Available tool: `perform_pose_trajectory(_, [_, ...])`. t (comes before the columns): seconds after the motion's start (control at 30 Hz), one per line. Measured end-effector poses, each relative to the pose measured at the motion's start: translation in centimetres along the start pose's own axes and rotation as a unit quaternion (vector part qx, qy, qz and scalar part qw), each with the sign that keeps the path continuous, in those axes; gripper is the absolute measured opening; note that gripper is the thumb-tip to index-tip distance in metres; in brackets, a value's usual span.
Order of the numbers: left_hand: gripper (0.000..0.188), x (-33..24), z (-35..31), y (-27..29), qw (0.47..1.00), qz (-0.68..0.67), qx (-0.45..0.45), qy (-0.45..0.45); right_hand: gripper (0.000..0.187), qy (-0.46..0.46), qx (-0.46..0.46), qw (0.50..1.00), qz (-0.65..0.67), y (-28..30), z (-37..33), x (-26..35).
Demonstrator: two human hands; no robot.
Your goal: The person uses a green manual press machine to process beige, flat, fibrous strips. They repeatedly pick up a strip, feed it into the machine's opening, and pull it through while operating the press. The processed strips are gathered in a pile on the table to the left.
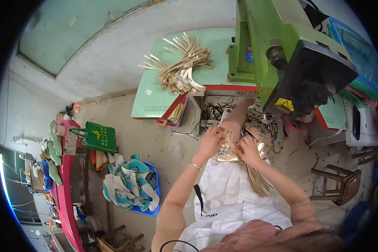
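Gold strap bundle point(228, 157) lies on person's lap point(224, 182). Left hand point(213, 140), right hand point(248, 150) curled at it; cannot tell if pinched. Probably light, flexible, slightly slippery; best held across gathered middle.

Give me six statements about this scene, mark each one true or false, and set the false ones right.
1. Both hands, left hand and right hand, are at gold straps over the lap. True.
2. The large fanned pile of straps lies on the floor. False: the fanned pile lies on the green table.
3. A blue basket on the floor holds white and teal pieces. True.
4. The bracelet is on the right wrist. False: the bracelet is on the left wrist.
5. A green machine stands on the table. True.
6. The bag with handles is yellow. False: the bag is mainly green.
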State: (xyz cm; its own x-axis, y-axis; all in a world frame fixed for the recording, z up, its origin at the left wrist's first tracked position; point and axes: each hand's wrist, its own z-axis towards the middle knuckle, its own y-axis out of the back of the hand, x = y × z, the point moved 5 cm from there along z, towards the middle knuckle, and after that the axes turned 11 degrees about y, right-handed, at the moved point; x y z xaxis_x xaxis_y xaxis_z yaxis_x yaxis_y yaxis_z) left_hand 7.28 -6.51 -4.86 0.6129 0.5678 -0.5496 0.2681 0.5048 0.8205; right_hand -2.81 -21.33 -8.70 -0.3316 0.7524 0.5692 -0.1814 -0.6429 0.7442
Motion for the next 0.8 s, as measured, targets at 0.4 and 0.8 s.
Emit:
perform_pose_trajectory(0.4, [0.031,-2.2,1.6,4.9,0.994,-0.082,-0.065,0.008,0.015,0.035,0.02,0.994,0.099,3.1,1.8,1.3])
perform_pose_trajectory(0.8, [0.02,2.9,1.1,0.4,0.958,-0.228,0.003,0.175,0.033,-0.233,0.164,0.868,0.407,3.3,0.7,1.0])
